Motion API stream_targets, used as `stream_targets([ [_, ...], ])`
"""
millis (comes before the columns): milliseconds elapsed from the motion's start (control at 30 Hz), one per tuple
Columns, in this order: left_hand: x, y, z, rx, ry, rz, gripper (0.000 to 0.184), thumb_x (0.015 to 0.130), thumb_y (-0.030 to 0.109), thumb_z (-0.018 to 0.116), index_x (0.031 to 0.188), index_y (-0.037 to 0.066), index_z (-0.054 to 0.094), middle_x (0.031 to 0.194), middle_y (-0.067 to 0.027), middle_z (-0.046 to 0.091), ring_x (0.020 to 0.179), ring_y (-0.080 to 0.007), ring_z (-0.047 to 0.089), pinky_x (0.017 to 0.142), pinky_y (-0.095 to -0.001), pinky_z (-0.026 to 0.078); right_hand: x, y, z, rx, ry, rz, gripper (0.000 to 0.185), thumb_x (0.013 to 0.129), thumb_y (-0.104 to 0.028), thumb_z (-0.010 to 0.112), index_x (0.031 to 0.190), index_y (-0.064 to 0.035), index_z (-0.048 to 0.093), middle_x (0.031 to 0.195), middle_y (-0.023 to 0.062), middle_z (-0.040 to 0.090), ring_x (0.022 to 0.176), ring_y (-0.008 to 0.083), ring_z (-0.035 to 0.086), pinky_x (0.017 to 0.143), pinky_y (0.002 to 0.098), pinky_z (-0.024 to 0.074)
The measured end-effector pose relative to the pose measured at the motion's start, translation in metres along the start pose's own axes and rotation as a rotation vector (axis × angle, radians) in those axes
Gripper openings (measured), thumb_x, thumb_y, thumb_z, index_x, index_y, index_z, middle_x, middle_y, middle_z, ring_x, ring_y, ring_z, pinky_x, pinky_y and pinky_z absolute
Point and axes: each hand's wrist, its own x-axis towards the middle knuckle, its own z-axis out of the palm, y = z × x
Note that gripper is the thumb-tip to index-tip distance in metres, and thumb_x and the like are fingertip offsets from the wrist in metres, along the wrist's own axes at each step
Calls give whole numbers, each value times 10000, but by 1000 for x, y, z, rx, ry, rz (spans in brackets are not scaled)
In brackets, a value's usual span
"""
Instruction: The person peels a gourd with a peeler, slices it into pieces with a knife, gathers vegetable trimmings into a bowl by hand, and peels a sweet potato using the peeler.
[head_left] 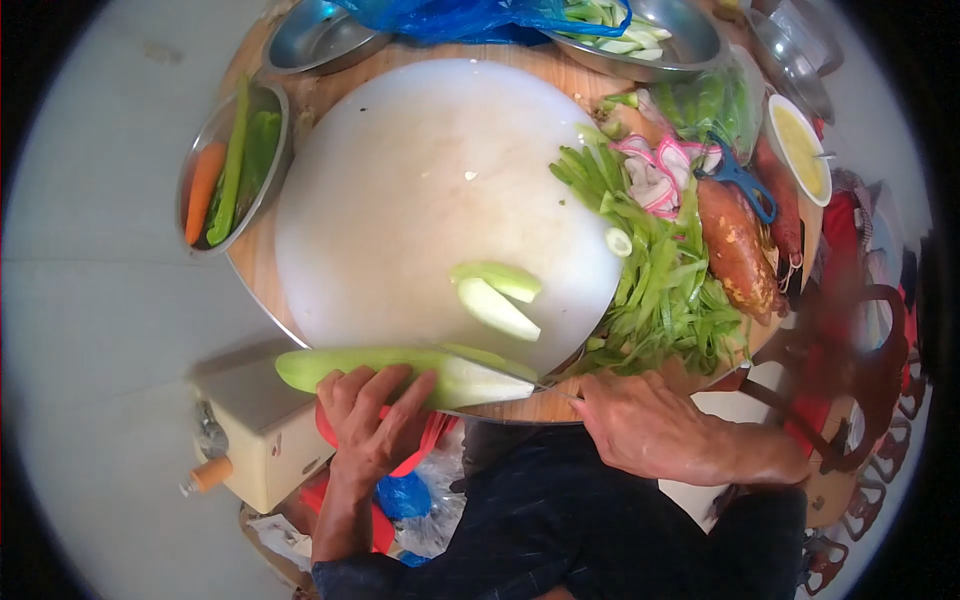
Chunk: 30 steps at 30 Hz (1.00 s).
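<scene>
- The round wooden counter point(262, 278) filled the middle of the view, its near rim close to the person's dark clothing.
- The round white chopping board point(400, 200) lay on the counter, its near edge partly covered by the work.
- A heap of green shreds point(662, 270) bordered the board on the right and spilled over its edge.
- The long green vegetable point(455, 382) lay along the near edge of the board, its long axis running left to right across the person's front. Its rounded left end seemed to jut past the counter's rim; its right end showed pale flesh.
- The right hand point(650, 420) was closed around the knife point(553, 388), just beyond the pale end, so the vegetable lay to its left.
- The left hand point(383, 415) was the nearer of the 2: it touched the vegetable, its bent fingers hooked over the middle and holding it.
- The knife's blade pointed left, nearly in line with the long axis, toward the left fingers. Its handle was hidden in the right hand; its tip and depth in the flesh were hard to make out.
- 2 cut pieces point(497, 308) lay on the board, beyond the vegetable.
- The left thumb was out of sight.
</scene>
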Motion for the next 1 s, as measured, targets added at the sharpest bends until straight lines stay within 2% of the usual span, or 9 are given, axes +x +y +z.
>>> stream_targets([
  [67, 5, -2, -4, -3, 1, 13, 632, 679, 181, 875, 1295, 224, 740, 1203, -9, 684, 1047, -257, 604, 924, -484, 442, -2, -6, -12, -2, -22, 39, 150, 944, -46, 591, 965, 96, 634, 695, 257, 687, 627, 445, 726, 542, 501, 591],
  [133, 27, -5, -16, -62, -156, -146, 721, 664, 208, 889, 1355, 152, 689, 1183, -57, 685, 1059, -300, 633, 934, -501, 470, 0, -7, -19, -56, -34, 45, 153, 945, -49, 589, 965, 94, 643, 693, 264, 686, 621, 448, 724, 543, 502, 591],
  [267, 42, -29, -24, -143, -403, -44, 842, 607, 196, 909, 1399, 87, 644, 1165, -127, 681, 1087, -355, 653, 926, -468, 514, 14, 5, -20, -104, 24, 46, 145, 958, -50, 573, 949, 68, 658, 709, 274, 693, 634, 461, 724, 567, 540, 588],
  [400, 54, -38, -14, -92, -373, -42, 838, 603, 217, 908, 1398, 125, 658, 1170, -125, 665, 1069, -339, 656, 926, -473, 509, 30, 10, -28, -82, 133, 69, 158, 992, -76, 583, 922, 50, 650, 722, 267, 692, 672, 456, 727, 596, 553, 581],
  [467, 54, -39, -7, 67, -180, 83, 753, 685, 219, 887, 1407, 221, 671, 1152, -89, 616, 1059, -312, 636, 898, -467, 499, 33, 13, -28, -34, 265, 76, 207, 1021, -119, 604, 896, 43, 635, 718, 255, 681, 687, 450, 717, 615, 546, 569],
  [567, 43, -36, -5, -21, -183, 56, 756, 685, 307, 899, 1410, 289, 683, 1227, -89, 597, 1119, -319, 606, 940, -492, 488, 31, 16, -35, -19, 226, 55, 247, 1039, -163, 622, 903, 43, 627, 735, 246, 679, 672, 448, 700, 615, 532, 560],
  [700, 22, -32, -3, -10, -142, 47, 753, 691, 357, 900, 1412, 304, 689, 1271, -95, 591, 1166, -328, 583, 983, -517, 469, 27, 10, -35, 49, 219, -3, 241, 1041, -163, 620, 913, 41, 620, 744, 236, 677, 662, 445, 695, 611, 530, 558],
  [767, 19, -30, -1, -5, -117, 32, 739, 600, 307, 932, 1313, 303, 733, 1274, -112, 596, 1167, -365, 598, 985, -563, 490, 28, 7, -33, 46, 215, -95, 237, 1045, -163, 618, 924, 41, 613, 739, 222, 673, 663, 435, 701, 604, 521, 559],
  [1000, 19, -28, 0, -14, -100, 31, 732, 594, 295, 929, 1301, 307, 739, 1263, -109, 608, 1161, -364, 602, 982, -558, 491, 34, -3, -38, -30, 98, -70, 200, 1009, -123, 631, 905, 46, 603, 748, 226, 681, 683, 430, 717, 614, 503, 577],
])
